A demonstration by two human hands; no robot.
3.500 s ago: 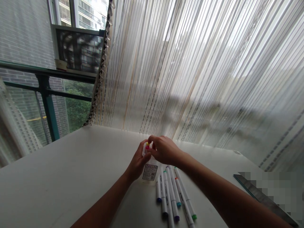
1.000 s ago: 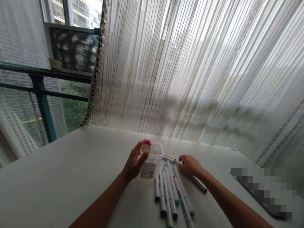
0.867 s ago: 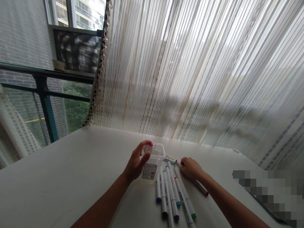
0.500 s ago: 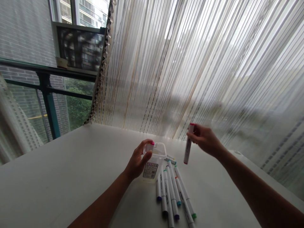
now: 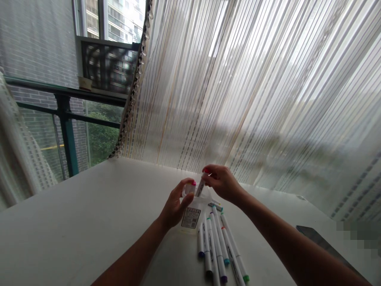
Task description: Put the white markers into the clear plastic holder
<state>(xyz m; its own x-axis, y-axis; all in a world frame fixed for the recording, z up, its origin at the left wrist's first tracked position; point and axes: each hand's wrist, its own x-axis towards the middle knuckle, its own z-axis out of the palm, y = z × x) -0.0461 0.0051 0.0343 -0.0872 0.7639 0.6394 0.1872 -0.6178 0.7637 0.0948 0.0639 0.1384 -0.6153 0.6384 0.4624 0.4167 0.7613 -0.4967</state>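
Observation:
A clear plastic box [image 5: 193, 212] with a barcode label stands upright on the white table [image 5: 74, 222]. My left hand [image 5: 176, 204] is wrapped round its left side; a pink-capped marker [image 5: 190, 186] stands inside by my fingertips. My right hand [image 5: 222, 182] pinches a red-capped marker [image 5: 200, 186] by its top, and the marker's lower end dips into the box's mouth. Several white markers [image 5: 218, 248] with coloured caps lie side by side on the table just right of and nearer than the box.
A sheer striped curtain [image 5: 253, 91] hangs along the table's far edge. A window with a dark green frame [image 5: 67, 131] is at the left. A dark flat object [image 5: 324, 246] lies at the table's right, partly blurred out.
My right hand picked a red-capped marker off the table, lifted it up to the right, then carried it left to the box mouth. My left hand stayed on the box.

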